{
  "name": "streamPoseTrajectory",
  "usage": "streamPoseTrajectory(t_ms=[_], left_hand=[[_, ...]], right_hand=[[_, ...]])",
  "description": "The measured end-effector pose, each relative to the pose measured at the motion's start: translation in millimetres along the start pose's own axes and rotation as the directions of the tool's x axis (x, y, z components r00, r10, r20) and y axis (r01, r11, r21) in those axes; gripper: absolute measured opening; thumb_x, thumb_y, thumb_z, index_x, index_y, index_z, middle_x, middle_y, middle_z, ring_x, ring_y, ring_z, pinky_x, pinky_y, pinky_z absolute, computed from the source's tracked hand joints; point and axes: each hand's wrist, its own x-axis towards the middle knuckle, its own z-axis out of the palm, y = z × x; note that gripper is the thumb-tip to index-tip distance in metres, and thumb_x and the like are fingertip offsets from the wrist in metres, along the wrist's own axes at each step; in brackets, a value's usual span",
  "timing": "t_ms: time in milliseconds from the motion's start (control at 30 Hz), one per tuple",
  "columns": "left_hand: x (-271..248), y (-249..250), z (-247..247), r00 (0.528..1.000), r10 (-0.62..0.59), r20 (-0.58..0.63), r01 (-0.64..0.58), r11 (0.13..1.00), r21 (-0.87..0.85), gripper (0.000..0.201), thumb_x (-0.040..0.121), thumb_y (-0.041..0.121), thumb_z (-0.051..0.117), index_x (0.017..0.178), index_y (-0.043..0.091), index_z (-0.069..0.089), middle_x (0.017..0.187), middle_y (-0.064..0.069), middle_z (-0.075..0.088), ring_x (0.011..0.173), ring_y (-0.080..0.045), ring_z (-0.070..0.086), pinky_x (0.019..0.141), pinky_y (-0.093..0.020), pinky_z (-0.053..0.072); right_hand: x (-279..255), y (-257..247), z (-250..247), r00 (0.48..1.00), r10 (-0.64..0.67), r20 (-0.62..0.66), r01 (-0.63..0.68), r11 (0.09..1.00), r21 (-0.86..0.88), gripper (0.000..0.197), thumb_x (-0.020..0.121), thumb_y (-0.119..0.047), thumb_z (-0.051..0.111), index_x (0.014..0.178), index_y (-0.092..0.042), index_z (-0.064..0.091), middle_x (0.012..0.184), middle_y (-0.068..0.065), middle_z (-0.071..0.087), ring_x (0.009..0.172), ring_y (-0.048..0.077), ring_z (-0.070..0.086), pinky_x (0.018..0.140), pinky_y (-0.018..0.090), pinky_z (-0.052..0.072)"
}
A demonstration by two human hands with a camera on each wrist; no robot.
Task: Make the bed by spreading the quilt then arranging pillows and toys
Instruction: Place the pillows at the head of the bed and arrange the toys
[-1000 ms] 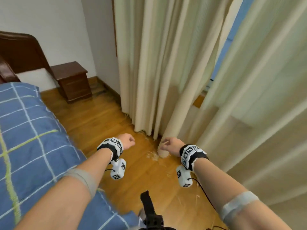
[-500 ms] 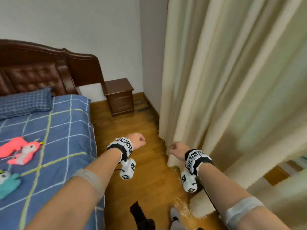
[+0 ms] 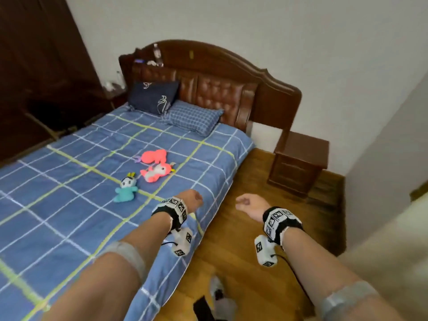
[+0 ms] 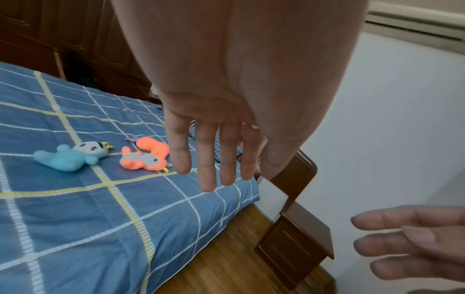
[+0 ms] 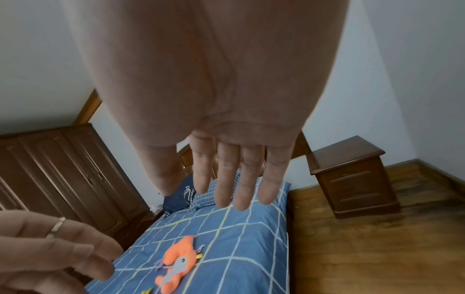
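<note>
1. On the bed, the blue checked quilt [image 3: 69, 186] is lying spread flat, reaching down over the near edge.
2. Near its middle, a teal doll [image 3: 126, 188] and two pink-orange plush toys [image 3: 155, 165] are lying close together.
3. Two pillows, a dark one [image 3: 154, 96] and a checked one [image 3: 192, 117], are sitting against the headboard [image 3: 220, 75].
4. The left hand [image 4: 214, 139] is hovering over the quilt's edge, fingers straight, holding nothing.
5. The right hand [image 5: 239, 169] is hanging over the wooden floor [image 3: 266, 262], fingers relaxed and empty.
6. A nightstand [image 3: 301, 163] is standing beside the bed.
</note>
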Motion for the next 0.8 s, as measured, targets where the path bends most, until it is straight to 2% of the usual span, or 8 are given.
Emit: streamPoseTrajectory(t_ms=[133, 200, 333, 433, 533, 667, 733, 800], left_hand=[[110, 24, -8, 0.999, -0.024, 0.027, 0.025, 1.000, -0.006, 0.031, 0.094, 0.031, 0.052, 0.113, 0.012, 0.068, 0.121, -0.010, 0.067, 0.112, -0.030, 0.061, 0.095, -0.033, 0.047], [170, 63, -25, 0.999, 0.028, 0.047, -0.028, 1.000, -0.002, 0.031, 0.095, 0.031, 0.050, 0.109, 0.012, 0.069, 0.118, -0.011, 0.068, 0.109, -0.031, 0.062, 0.095, -0.035, 0.049], [279, 155, -69, 0.983, 0.171, 0.065, -0.172, 0.985, 0.022, 0.031, 0.096, 0.031, 0.049, 0.113, 0.013, 0.069, 0.118, -0.008, 0.067, 0.109, -0.029, 0.062, 0.092, -0.033, 0.048], [344, 208, -101, 0.961, 0.253, 0.110, -0.259, 0.965, 0.046, 0.029, 0.094, 0.034, 0.052, 0.111, 0.017, 0.069, 0.118, -0.007, 0.068, 0.107, -0.025, 0.062, 0.086, -0.030, 0.045], [419, 232, -136, 0.955, 0.289, 0.070, -0.291, 0.956, 0.027, 0.030, 0.094, 0.036, 0.052, 0.114, 0.020, 0.069, 0.118, -0.004, 0.067, 0.108, -0.024, 0.062, 0.087, -0.029, 0.045], [511, 219, -164, 0.981, 0.186, 0.049, -0.186, 0.982, 0.007, 0.031, 0.094, 0.036, 0.053, 0.112, 0.016, 0.068, 0.113, -0.006, 0.068, 0.107, -0.027, 0.063, 0.087, -0.032, 0.049], [556, 201, -176, 0.996, 0.080, 0.033, -0.080, 0.997, 0.011, 0.033, 0.094, 0.037, 0.054, 0.119, 0.018, 0.065, 0.122, -0.007, 0.065, 0.114, -0.027, 0.060, 0.089, -0.031, 0.047], [592, 181, -190, 0.999, -0.048, 0.003, 0.048, 0.998, -0.042, 0.036, 0.095, 0.035, 0.055, 0.127, 0.018, 0.061, 0.131, -0.007, 0.061, 0.120, -0.028, 0.056, 0.098, -0.035, 0.046]], right_hand=[[84, 28, -51, 0.997, 0.068, 0.030, -0.067, 0.998, -0.019, 0.032, 0.089, -0.037, 0.067, 0.119, -0.027, 0.065, 0.123, -0.005, 0.065, 0.110, 0.013, 0.059, 0.093, 0.025, 0.044], [119, 48, -98, 0.992, 0.122, 0.038, -0.120, 0.992, -0.049, 0.034, 0.089, -0.038, 0.066, 0.121, -0.027, 0.064, 0.125, -0.006, 0.063, 0.114, 0.014, 0.057, 0.097, 0.028, 0.044], [193, 84, -201, 0.969, 0.214, -0.124, -0.221, 0.974, -0.042, 0.036, 0.091, -0.038, 0.063, 0.125, -0.024, 0.062, 0.128, -0.003, 0.061, 0.118, 0.017, 0.056, 0.100, 0.029, 0.043], [245, 90, -251, 0.965, 0.248, -0.087, -0.251, 0.968, -0.025, 0.034, 0.092, -0.038, 0.062, 0.124, -0.024, 0.063, 0.128, -0.004, 0.061, 0.118, 0.017, 0.056, 0.101, 0.029, 0.042], [327, 83, -292, 0.973, 0.209, -0.100, -0.212, 0.977, -0.019, 0.035, 0.091, -0.037, 0.063, 0.122, -0.021, 0.064, 0.124, -0.002, 0.062, 0.117, 0.018, 0.057, 0.098, 0.028, 0.041], [457, 71, -319, 0.995, 0.099, -0.015, -0.100, 0.993, -0.069, 0.034, 0.090, -0.037, 0.064, 0.120, -0.020, 0.065, 0.125, -0.002, 0.063, 0.117, 0.018, 0.057, 0.102, 0.029, 0.042], [527, 59, -330, 0.999, 0.034, 0.038, -0.030, 0.993, -0.111, 0.034, 0.093, -0.033, 0.061, 0.121, -0.015, 0.065, 0.127, 0.003, 0.063, 0.119, 0.022, 0.057, 0.105, 0.033, 0.042], [595, 48, -339, 0.994, -0.016, 0.113, 0.034, 0.987, -0.156, 0.034, 0.095, -0.029, 0.058, 0.123, -0.011, 0.064, 0.129, 0.008, 0.062, 0.121, 0.026, 0.056, 0.106, 0.036, 0.041]])
